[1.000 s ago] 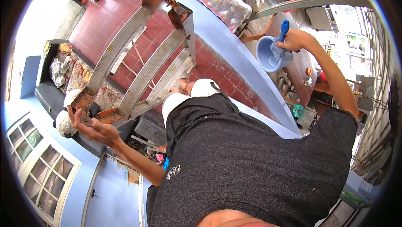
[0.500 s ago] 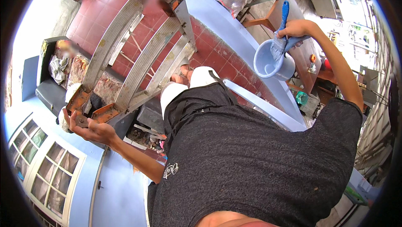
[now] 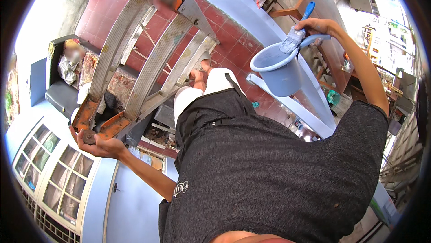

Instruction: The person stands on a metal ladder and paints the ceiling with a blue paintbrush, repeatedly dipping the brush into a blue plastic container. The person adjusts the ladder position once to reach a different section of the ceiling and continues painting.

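My right hand (image 3: 319,28) is closed around a paintbrush (image 3: 292,39) with a blue handle and the side handle of a light-blue pail (image 3: 280,74). The brush bristles are coated in pale blue paint and rest at the pail's rim. Pale blue also coats the inside of the pail, though its bottom is hidden. At lower left my left hand (image 3: 102,147), palm up, curls around the orange end of a metal stepladder (image 3: 155,63), by a round rusty disc (image 3: 89,137). My bare feet (image 3: 198,74) stand on the ladder.
A dark sofa (image 3: 63,97) with patterned cloth stands beyond the ladder. Red floor tiles (image 3: 229,43) lie below, beside a pale blue wall top (image 3: 251,18). White-framed windows (image 3: 54,166) and a blue door (image 3: 134,193) are at lower left; cluttered shelving (image 3: 399,86) is at right.
The pail has moved left and lower, and tilts differently. The brush has lifted in the pail, with its bristles now near the rim. My left hand keeps its place on the ladder.
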Action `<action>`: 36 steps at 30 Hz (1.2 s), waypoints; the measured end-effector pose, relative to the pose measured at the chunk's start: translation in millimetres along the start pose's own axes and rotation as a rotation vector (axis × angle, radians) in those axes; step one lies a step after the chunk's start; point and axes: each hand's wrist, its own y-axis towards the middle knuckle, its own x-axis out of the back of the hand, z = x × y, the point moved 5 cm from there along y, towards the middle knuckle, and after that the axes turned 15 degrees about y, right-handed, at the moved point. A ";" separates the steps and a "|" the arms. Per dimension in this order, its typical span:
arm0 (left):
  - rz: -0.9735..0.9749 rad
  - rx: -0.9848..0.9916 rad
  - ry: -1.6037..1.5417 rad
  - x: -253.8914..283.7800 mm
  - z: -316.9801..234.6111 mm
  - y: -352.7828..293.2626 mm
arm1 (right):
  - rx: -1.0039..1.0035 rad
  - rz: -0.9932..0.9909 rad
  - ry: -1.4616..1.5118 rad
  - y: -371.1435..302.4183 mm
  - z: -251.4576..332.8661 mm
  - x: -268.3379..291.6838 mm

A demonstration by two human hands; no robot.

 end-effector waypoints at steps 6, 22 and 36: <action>0.063 -0.080 0.145 0.4 1.5 1.8 | 0.096 0.188 0.444 43.8 -51.1 -12.4; 0.006 -0.013 0.070 1.7 6.2 -3.1 | 0.876 0.424 1.361 121.2 -113.5 -177.2; -0.014 0.000 0.025 1.6 9.9 -0.8 | 1.577 0.571 1.491 90.3 -9.5 -213.7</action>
